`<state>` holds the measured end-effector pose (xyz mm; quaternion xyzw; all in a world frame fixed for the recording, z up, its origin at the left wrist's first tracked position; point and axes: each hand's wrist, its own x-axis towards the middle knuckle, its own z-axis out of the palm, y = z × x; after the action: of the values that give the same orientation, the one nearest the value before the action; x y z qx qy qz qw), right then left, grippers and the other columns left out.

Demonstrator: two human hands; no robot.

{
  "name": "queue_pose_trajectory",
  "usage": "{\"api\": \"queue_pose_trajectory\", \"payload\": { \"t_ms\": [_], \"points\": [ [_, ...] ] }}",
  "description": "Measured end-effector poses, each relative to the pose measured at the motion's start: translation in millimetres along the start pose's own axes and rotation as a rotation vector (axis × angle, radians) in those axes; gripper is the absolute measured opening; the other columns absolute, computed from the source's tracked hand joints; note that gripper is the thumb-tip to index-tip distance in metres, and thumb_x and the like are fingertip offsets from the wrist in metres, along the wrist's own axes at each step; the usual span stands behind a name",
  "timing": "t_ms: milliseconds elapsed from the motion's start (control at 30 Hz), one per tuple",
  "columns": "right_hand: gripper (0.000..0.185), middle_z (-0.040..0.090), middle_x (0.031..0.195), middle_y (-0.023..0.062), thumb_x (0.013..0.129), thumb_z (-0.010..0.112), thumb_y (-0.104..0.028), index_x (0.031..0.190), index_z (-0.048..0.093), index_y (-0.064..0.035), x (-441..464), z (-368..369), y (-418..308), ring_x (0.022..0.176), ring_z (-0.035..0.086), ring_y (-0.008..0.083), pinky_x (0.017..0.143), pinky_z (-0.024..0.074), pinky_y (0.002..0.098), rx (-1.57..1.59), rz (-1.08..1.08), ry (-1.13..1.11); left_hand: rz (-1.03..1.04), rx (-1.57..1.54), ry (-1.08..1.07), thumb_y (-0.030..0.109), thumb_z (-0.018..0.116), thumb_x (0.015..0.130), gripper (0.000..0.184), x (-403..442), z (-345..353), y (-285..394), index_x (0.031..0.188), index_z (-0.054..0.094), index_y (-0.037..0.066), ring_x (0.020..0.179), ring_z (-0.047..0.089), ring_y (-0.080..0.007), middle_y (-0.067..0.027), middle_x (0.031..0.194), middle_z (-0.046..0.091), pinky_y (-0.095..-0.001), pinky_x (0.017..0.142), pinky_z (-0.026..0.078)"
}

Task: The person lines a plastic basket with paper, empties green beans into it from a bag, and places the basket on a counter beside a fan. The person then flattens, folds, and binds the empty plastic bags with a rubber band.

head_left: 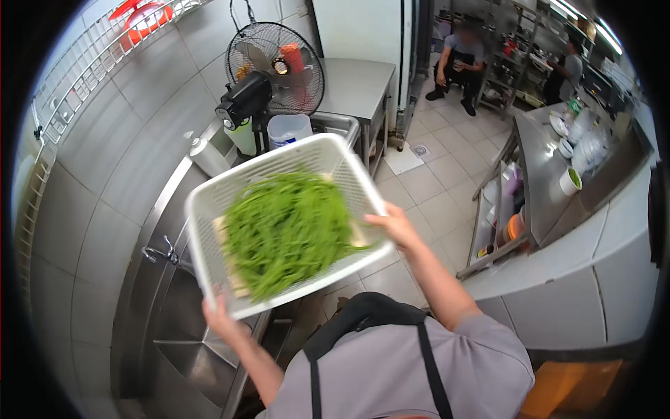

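A white perforated basket (199,230) is held up in front of me, tilted, with a heap of long green vegetables (289,230) inside. My left hand (222,315) grips its near left corner, and my right hand (395,227) grips its right side. Something pale and flat shows under the greens. The basket hangs partly over the metal sink on the left and partly over the tiled floor.
The steel sink (192,356) has a tap (162,253). Behind the basket stand a black fan (276,70), a white bottle (208,155) and a metal table (356,80). On the right is a steel counter (541,167). A seated person (460,63) and another person (567,73) are farther back.
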<state>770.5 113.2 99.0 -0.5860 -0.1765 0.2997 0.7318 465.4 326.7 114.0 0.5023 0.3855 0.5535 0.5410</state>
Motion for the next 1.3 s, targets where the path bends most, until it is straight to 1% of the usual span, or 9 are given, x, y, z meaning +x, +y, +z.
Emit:
{"api": "queue_pose_trajectory", "payload": {
  "t_ms": [333,433,500,600,767,867,967,1100,1300],
  "points": [
    [0.053,0.059,0.099,0.0161,0.064,0.048,0.005,0.117,0.047,0.0039,-40,-205,29,0.087,0.058,0.0244,0.076,0.0481,0.0326,0.248,0.014,0.638,-0.155,-0.010,-0.919,0.018,0.053,0.087,0.036,-1,260,-67,0.118,0.047,0.000,0.101,0.048,-0.0133,-0.0079,0.110,0.053,-0.0253,0.088,0.038],
    [0.057,0.055,0.107,0.0181,0.064,0.046,0.002,0.121,0.044,0.0018,-6,-234,41,0.096,0.056,0.0296,0.080,0.0483,0.0389,0.349,-0.079,0.712,0.162,0.010,-0.867,0.009,0.057,0.084,0.034,42,307,-55,0.115,0.049,0.000,0.104,0.047,-0.0172,-0.0087,0.118,0.046,-0.0293,0.092,0.037],
    [0.056,0.054,0.108,0.0179,0.064,0.046,0.001,0.120,0.043,0.0021,24,-250,39,0.097,0.055,0.0298,0.081,0.0480,0.0402,0.384,-0.092,0.734,0.301,-0.063,-0.626,0.006,0.056,0.083,0.029,105,322,-63,0.111,0.051,0.001,0.101,0.049,-0.0148,-0.0079,0.113,0.049,-0.0262,0.088,0.039],
    [0.053,0.055,0.106,0.0172,0.065,0.049,0.000,0.118,0.045,0.0026,87,-270,22,0.095,0.056,0.0285,0.079,0.0477,0.0383,0.350,-0.148,0.756,0.329,-0.013,-0.206,0.008,0.052,0.086,0.023,198,319,-61,0.107,0.053,0.001,0.089,0.054,-0.0120,-0.0060,0.101,0.057,-0.0237,0.076,0.044],
    [0.050,0.055,0.107,0.0157,0.067,0.052,-0.001,0.117,0.047,0.0034,212,-303,-7,0.092,0.055,0.0263,0.080,0.0450,0.0346,0.203,-0.217,0.797,0.350,0.372,0.041,0.013,0.050,0.086,0.020,342,301,-133,0.101,0.057,0.001,0.087,0.056,-0.0159,-0.0102,0.098,0.059,-0.0274,0.075,0.045],
    [0.050,0.054,0.108,0.0161,0.066,0.052,0.001,0.116,0.048,0.0044,258,-323,-10,0.096,0.054,0.0267,0.083,0.0434,0.0347,0.138,-0.214,0.837,0.576,0.506,-0.038,0.013,0.051,0.085,0.019,353,310,-127,0.098,0.058,0.001,0.085,0.057,-0.0182,-0.0117,0.096,0.059,-0.0294,0.076,0.044],
    [0.050,0.053,0.109,0.0171,0.066,0.051,0.003,0.115,0.048,0.0053,328,-330,-19,0.097,0.054,0.0286,0.083,0.0443,0.0363,0.194,-0.219,0.724,0.523,0.652,-0.147,0.010,0.059,0.080,0.014,336,319,-95,0.091,0.058,0.002,0.079,0.059,-0.0194,-0.0104,0.087,0.061,-0.0289,0.072,0.046],
    [0.052,0.050,0.106,0.0197,0.066,0.051,0.000,0.117,0.043,-0.0025,428,-383,-3,0.088,0.055,0.0358,0.063,0.0522,0.0499,0.146,-0.072,0.585,0.508,0.694,-0.209,0.010,0.065,0.075,0.022,342,326,-84,0.091,0.054,0.001,0.075,0.059,-0.0192,-0.0104,0.081,0.061,-0.0295,0.068,0.046],
    [0.051,0.045,0.116,0.0212,0.073,0.048,-0.008,0.123,0.037,-0.0043,548,-377,-45,0.093,0.053,0.0408,0.063,0.0483,0.0569,0.036,0.148,0.381,0.624,0.890,-0.207,0.013,0.062,0.075,0.018,339,329,-70,0.082,0.050,0.002,0.077,0.057,-0.0330,-0.0158,0.079,0.059,-0.0388,0.064,0.044]
  ]
}}
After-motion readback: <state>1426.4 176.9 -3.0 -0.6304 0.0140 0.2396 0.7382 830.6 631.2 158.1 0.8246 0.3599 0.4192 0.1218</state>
